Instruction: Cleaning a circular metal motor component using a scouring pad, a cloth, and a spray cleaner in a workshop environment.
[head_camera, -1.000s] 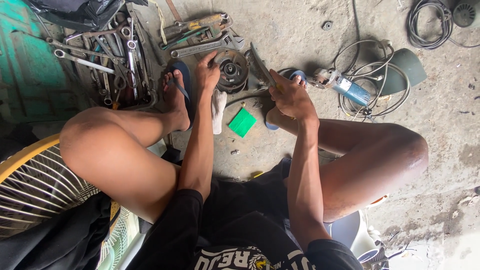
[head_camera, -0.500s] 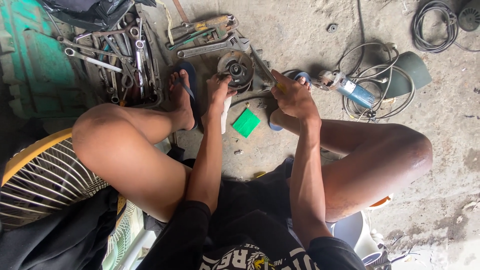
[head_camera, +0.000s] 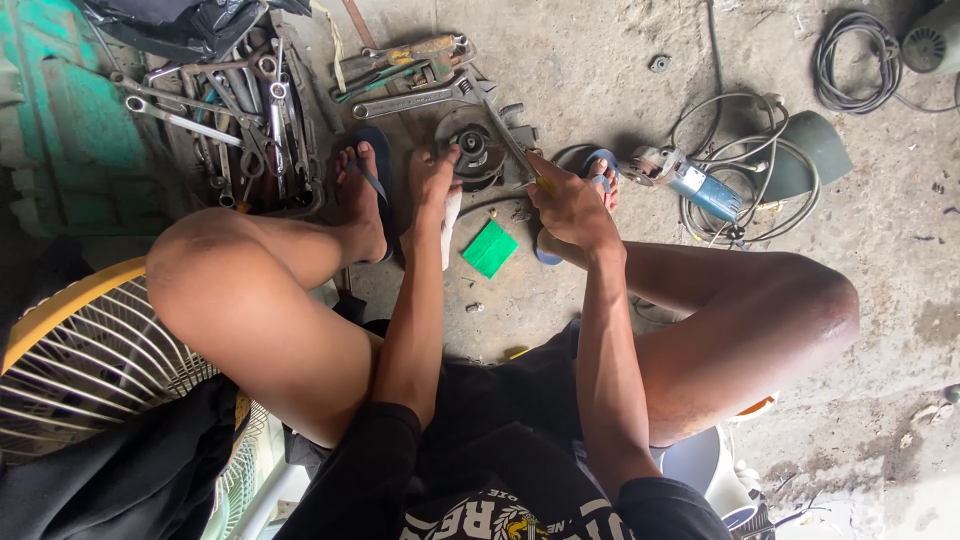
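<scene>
I sit low over a concrete floor with my knees apart. My left hand (head_camera: 432, 180) rests on a round dark metal engine part (head_camera: 473, 150) lying between my feet and steadies its left side. My right hand (head_camera: 570, 205) is shut on the yellow handle of a screwdriver (head_camera: 512, 145), whose shaft slants up-left across the part. A white rag (head_camera: 449, 228) lies under my left wrist. A small green square piece (head_camera: 489, 248) sits on the floor just below the part.
A pile of wrenches and spanners (head_camera: 235, 125) lies at the left beside a green crate (head_camera: 65, 130). Larger wrenches (head_camera: 415, 95) lie above the part. A blue angle grinder (head_camera: 690, 180) with coiled cables (head_camera: 745, 200) is at right. A yellow fan grille (head_camera: 80, 360) stands at lower left.
My left hand has shifted from the top of the metal part to its left side. My right hand has stayed on the screwdriver, close to the part.
</scene>
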